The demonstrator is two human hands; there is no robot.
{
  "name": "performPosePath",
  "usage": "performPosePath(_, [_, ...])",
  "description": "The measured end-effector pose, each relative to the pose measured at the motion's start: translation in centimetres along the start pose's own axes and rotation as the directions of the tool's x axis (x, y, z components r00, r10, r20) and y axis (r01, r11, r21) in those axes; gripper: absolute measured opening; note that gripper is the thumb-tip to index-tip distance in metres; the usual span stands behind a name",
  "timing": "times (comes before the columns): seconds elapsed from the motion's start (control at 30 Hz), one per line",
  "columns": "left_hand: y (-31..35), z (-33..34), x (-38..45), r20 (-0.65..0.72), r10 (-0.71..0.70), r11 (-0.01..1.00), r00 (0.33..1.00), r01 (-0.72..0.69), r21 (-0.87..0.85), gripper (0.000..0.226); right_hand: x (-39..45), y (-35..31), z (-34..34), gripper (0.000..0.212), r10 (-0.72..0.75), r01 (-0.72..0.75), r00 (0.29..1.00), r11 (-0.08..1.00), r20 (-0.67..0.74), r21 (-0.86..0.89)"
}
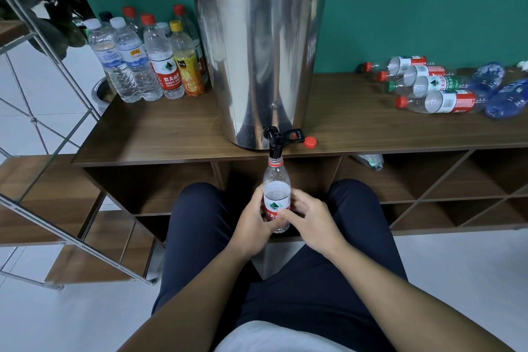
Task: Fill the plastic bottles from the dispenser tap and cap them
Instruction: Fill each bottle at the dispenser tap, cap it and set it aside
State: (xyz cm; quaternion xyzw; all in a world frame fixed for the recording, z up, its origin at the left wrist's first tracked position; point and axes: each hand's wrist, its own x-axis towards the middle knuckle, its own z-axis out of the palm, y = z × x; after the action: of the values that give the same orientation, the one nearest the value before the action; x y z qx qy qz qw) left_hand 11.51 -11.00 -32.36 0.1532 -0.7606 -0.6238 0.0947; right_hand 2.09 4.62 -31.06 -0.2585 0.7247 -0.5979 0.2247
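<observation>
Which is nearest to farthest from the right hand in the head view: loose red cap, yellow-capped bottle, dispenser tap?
1. Dispenser tap, straight above the right hand.
2. Loose red cap, on the shelf right of the tap.
3. Yellow-capped bottle, standing far left.

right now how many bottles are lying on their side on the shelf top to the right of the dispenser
6 at least: four clear labelled ones stacked front to back, and two blue ones beyond them. More may be hidden past the frame's right edge.
</observation>
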Motion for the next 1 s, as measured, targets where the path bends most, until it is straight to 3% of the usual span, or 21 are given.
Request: performPosePath(1.0, [0.33, 0.07, -0.14, -0.010, 0.006, 0.999, 1.000, -0.006, -0.035, 0.080, -0.03, 0.02, -0.09, 0.051, 0.000, 0.000, 1.000, 0.999, 0.012, -0.051])
